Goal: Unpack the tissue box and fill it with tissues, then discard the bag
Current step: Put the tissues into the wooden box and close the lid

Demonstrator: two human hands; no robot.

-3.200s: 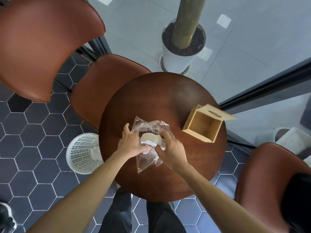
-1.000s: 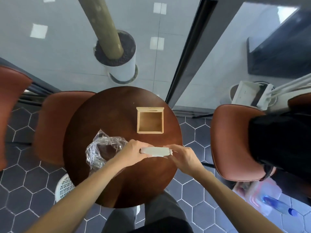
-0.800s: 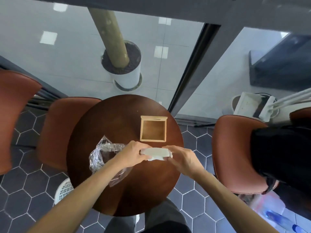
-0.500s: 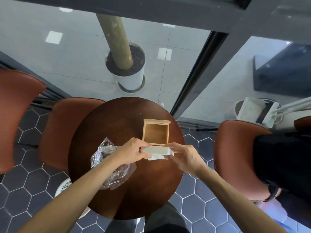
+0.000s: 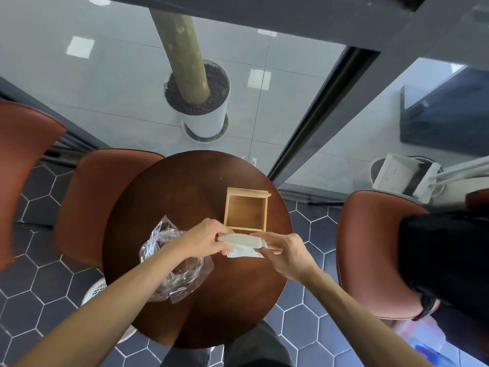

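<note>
Both hands on the tissue stack [image 5: 242,241]: left hand [image 5: 203,242] pinches its left end w/ thumb + curled fingers, right hand [image 5: 284,251] pinches the right end; stack held in the air, flat, loose sheets sagging underneath. It sits just on the near side of the wooden tissue box [image 5: 246,209], which is open-topped, empty, w/ its lid [image 5: 248,192] lying at the far edge. Clear plastic bag [image 5: 172,263] lies crumpled left of box, partly under the left forearm, on the round table [image 5: 185,194]. White basket [image 5: 98,290] on the floor, left of box, below the table edge.

Risk, imo: sagging lower sheets could catch the box's near wall and fold or slip out; stack looks about as wide as the opening, so a skewed entry may jam. Forearm could drag the bag off the table.
</note>
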